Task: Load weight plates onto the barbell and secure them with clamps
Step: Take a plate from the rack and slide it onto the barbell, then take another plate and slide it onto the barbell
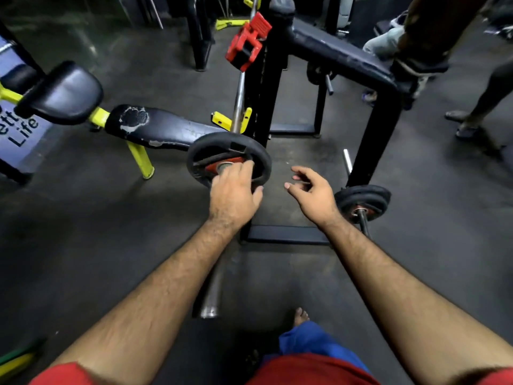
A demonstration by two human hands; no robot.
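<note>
**Spotter:** Nearest the lens were your two forearms, reaching out over red shorts and a blue trouser leg. Further left stood the black padded bench (155, 129) on its yellow legs. Your left hand (233, 195) lay on the weight plate (229, 158), fingers draped over its near rim and hub, resting on it more than clamped. That plate sat on the barbell (239, 101), whose chrome shaft ran up and away through the yellow cradle.

**Operator:** And my right?

**Spotter:** Your right hand (312, 190) hung free just beside the plate, fingers loosely spread, holding nothing. Right of it, a small loaded bar (362, 202) lay against the black rack frame (344, 55).

**Operator:** Where could it have gone wrong?

**Spotter:** My guess: the plate had no clamp outside it. The red clamp (247, 43) sat far up the shaft, well apart from the plate. If the bar tipped toward you, the plate could have slid down the sleeve and off, and your bare foot (301, 316) was on the floor close below. One hand alone, laid flat, would hardly have stopped it. I couldn't tell whether the plate was pushed fully home.

**Operator:** Counts?

**Spotter:** One plate under your hand, one red clamp, one bench. The small bar's stack looked like two or three plates, too dark to say. Other people's legs showed at far right; how many I couldn't tell.
</note>
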